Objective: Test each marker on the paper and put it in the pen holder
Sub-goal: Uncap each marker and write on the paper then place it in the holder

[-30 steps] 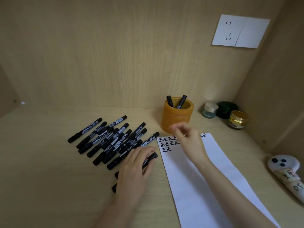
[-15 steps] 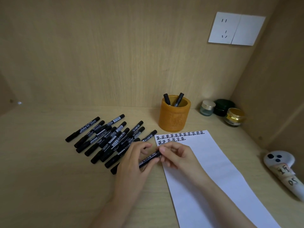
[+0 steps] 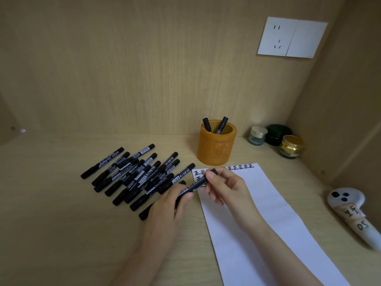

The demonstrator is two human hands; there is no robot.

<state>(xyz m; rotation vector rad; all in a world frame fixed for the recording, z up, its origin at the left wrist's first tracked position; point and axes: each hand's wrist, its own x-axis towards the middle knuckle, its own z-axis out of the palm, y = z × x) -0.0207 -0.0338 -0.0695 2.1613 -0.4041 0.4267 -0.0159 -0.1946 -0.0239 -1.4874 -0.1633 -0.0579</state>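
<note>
A black marker [image 3: 195, 184] is held between both hands over the top left corner of the white paper [image 3: 261, 219]. My left hand [image 3: 171, 205] grips its barrel. My right hand [image 3: 224, 186] pinches its upper end, where the cap is. Several black markers [image 3: 134, 174] lie in a heap on the desk to the left. Behind the paper stands the orange pen holder [image 3: 216, 149], with two markers [image 3: 214, 125] upright inside it. Rows of black characters [image 3: 241, 167] run along the paper's top edge, partly hidden by my right hand.
Three small jars [image 3: 276, 139] sit in the back right corner. A white controller with handwritten tape [image 3: 354, 215] lies at the right edge. A wooden back wall carries a white socket and switch [image 3: 291, 37]. A side wall closes the right.
My left hand picked one marker from the heap and lifted it toward the paper. My right hand came back from the pen holder and took hold of the marker's upper end.
</note>
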